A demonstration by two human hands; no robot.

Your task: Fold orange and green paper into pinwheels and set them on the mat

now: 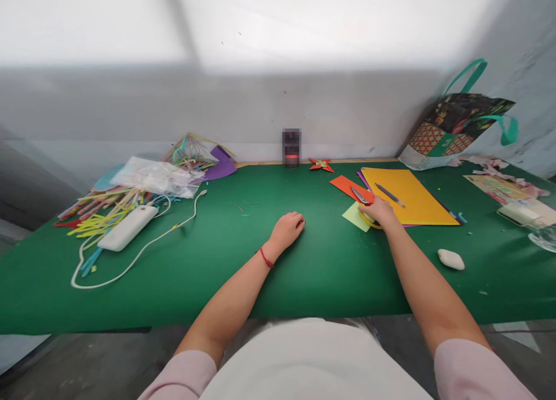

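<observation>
My left hand (pixel 287 227) rests on the green table (pixel 217 255) near its middle, fingers curled loosely into a fist with nothing seen in them; a red string circles the wrist. My right hand (pixel 379 210) is closed round the yellow handles of a pair of scissors (pixel 360 198), whose blades point up and left over an orange paper piece (pixel 345 186). A pale green paper square (pixel 356 217) lies just under that hand. A stack of coloured sheets with a yellow-orange one on top (pixel 410 198) lies to the right, a grey pen (pixel 390 195) on it.
A folded red paper star (pixel 321 165) sits by the wall. At the left lie coloured paper strips (pixel 104 209), a plastic bag (pixel 152 175), a white power bank (pixel 127 227) with cable. A patterned bag (pixel 456 128), paper scraps and a white eraser-like lump (pixel 450 259) are on the right.
</observation>
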